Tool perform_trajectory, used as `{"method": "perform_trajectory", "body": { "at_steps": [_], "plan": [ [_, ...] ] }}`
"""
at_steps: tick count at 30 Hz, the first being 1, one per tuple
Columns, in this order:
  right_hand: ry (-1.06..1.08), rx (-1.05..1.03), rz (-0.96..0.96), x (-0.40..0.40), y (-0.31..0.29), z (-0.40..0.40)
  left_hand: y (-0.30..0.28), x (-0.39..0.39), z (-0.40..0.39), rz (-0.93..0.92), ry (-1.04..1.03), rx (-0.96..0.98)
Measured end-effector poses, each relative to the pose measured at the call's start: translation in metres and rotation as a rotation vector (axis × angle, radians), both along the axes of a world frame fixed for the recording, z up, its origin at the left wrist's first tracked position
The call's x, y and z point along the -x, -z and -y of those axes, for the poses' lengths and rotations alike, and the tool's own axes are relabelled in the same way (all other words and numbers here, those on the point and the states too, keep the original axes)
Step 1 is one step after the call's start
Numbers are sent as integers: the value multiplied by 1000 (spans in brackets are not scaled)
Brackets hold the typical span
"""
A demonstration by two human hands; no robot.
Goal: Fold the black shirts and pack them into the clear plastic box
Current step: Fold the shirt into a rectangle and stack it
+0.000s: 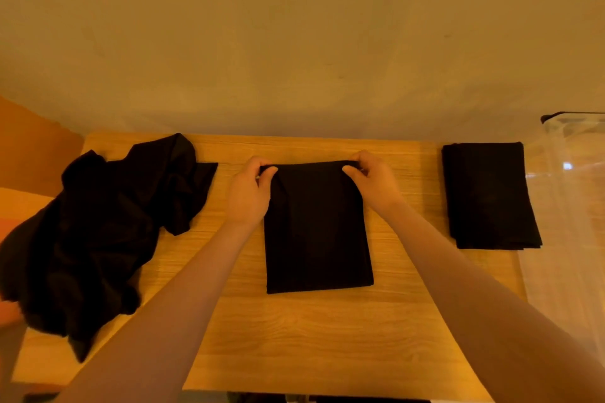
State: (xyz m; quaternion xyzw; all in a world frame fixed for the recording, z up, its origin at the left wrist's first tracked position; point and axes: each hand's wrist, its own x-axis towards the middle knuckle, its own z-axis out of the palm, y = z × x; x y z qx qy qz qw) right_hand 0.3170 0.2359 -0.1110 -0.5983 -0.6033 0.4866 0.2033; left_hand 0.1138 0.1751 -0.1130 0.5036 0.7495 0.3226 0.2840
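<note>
Here, at about nine o'clock on the wooden table (294,330), lies a heap of unfolded black shirts (98,232), rumpled and spilling over the table's left edge; it looks like the stock waiting its turn, kept to one side so the middle stays free for folding.

In the middle, the left hand (248,193) pinches the far left corner of the half-folded shirt (317,232), thumb on top and fingers curled beneath the cloth. The right hand (371,180) grips the far right corner the same way. Both hold the twelve o'clock edge slightly lifted, while the near edge lies flat toward six o'clock. Holding two corners at once probably keeps the edge straight, so the long panel can be brought over onto itself evenly for the next fold.

At about three o'clock sits a finished folded shirt (491,196), squared and flat, just beside the clear plastic box (569,206) at the table's right end. Its place there seems chosen to shorten the move into the box. Whether the box holds anything yet cannot be told.
</note>
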Motion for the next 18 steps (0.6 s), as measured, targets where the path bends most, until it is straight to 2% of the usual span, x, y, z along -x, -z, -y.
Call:
{"method": "perform_trajectory", "body": {
  "at_steps": [2,6,9,11,13,15,18],
  "plan": [
    [-36,-35,133,3,10,-6,13,4,-7,-15,-16,84],
    [-11,-136,213,9,17,-1,17,5,-18,-56,-67,146],
    [33,-259,319,9,13,12,6,1,-9,-299,-100,82],
    [-64,-480,445,12,13,24,4,-10,8,-462,44,-60],
    [-266,-632,534,19,18,38,10,-27,27,-559,296,-132],
    [-464,-583,599,22,26,48,23,-33,41,-639,460,-9],
    [-489,-442,680,10,38,51,37,-18,51,-642,447,191]
  ]
}}
